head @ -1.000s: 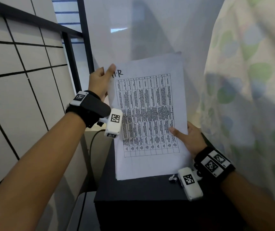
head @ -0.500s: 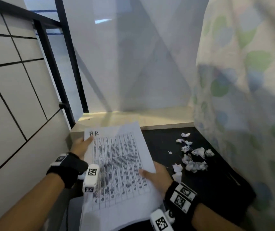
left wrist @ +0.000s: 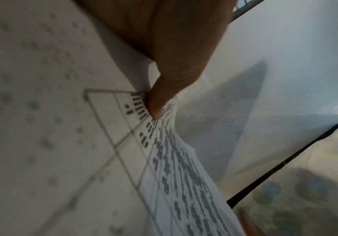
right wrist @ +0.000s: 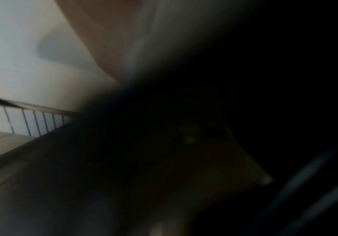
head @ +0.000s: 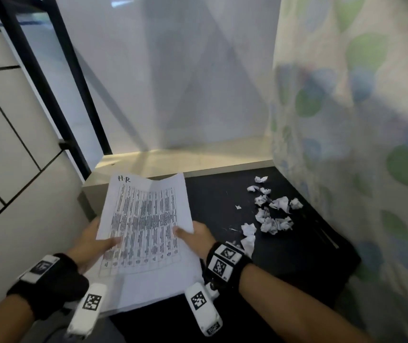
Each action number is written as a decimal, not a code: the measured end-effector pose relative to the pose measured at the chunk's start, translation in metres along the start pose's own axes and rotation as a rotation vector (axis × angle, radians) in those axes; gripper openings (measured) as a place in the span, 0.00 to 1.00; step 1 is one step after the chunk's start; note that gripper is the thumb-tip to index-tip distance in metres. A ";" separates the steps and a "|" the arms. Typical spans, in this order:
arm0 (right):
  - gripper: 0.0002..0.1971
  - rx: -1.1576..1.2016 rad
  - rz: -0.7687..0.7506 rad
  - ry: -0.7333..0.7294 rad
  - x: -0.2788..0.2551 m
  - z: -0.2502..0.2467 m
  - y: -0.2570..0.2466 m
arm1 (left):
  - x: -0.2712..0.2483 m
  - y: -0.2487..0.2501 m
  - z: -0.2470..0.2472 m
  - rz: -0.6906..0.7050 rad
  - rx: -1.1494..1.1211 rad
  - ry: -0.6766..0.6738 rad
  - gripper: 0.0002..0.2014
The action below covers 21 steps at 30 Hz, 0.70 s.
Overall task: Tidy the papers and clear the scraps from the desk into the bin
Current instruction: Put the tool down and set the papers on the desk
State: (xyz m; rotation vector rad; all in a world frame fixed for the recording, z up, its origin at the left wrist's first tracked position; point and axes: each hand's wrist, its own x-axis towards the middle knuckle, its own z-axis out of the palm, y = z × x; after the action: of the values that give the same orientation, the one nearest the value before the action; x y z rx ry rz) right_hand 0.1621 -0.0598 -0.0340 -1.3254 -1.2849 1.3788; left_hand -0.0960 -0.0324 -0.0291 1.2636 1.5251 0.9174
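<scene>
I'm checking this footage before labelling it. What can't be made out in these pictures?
- Bin: in no view.
- Table text on the papers: blurred in head and left wrist views; only "H.R" reads.
- Right hand: fingers hidden under the papers in the head view; right wrist view dark and smeared.
- Scraps: too small to count; some hidden behind the right wristband.

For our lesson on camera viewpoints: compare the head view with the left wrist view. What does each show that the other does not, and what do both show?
Only the head view shows the crumpled scraps on the black desk, and the right hand holding the papers. Only the left wrist view shows the left hand's thumb pressed on the printed table up close. Both show the papers, the left hand and the patterned curtain.
</scene>
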 end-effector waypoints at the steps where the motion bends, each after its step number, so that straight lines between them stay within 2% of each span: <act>1: 0.20 -0.017 -0.011 -0.047 -0.004 0.002 0.000 | 0.001 0.002 -0.007 0.034 0.016 -0.004 0.35; 4: 0.28 -0.136 -0.037 -0.205 -0.014 0.007 0.005 | 0.009 0.006 -0.029 0.088 0.089 0.003 0.38; 6: 0.34 -0.363 -0.075 -0.270 -0.017 0.005 0.005 | 0.011 0.009 -0.037 0.074 0.090 -0.024 0.41; 9: 0.33 -0.722 -0.094 -0.305 -0.011 -0.009 0.006 | 0.011 0.011 -0.029 0.052 0.089 -0.035 0.37; 11: 0.41 -0.823 -0.048 -0.296 -0.005 -0.023 0.010 | 0.005 0.022 -0.011 0.065 0.121 -0.049 0.32; 13: 0.44 -0.881 -0.004 -0.258 0.000 -0.034 0.011 | 0.003 0.030 0.009 0.041 0.149 -0.063 0.28; 15: 0.48 -0.933 0.024 -0.220 0.003 -0.045 0.014 | 0.009 0.033 0.026 0.001 0.134 -0.058 0.28; 18: 0.70 -1.007 0.028 -0.193 0.004 -0.063 0.019 | 0.021 0.032 0.044 -0.024 0.210 -0.112 0.28; 19: 0.73 -1.021 0.038 -0.193 0.005 -0.068 0.019 | 0.029 0.029 0.047 -0.028 0.263 -0.117 0.26; 20: 0.70 -1.032 0.051 -0.195 0.005 -0.071 0.020 | 0.036 0.026 0.050 -0.059 0.268 -0.103 0.27; 21: 0.63 -1.032 0.061 -0.193 0.005 -0.072 0.020 | 0.043 0.023 0.052 -0.084 0.271 -0.081 0.29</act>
State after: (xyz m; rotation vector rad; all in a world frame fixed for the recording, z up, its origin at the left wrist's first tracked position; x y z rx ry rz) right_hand 0.2348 -0.0483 -0.0499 -1.9089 -2.2571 0.8696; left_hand -0.0419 0.0139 -0.0312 1.3976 1.6648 0.6119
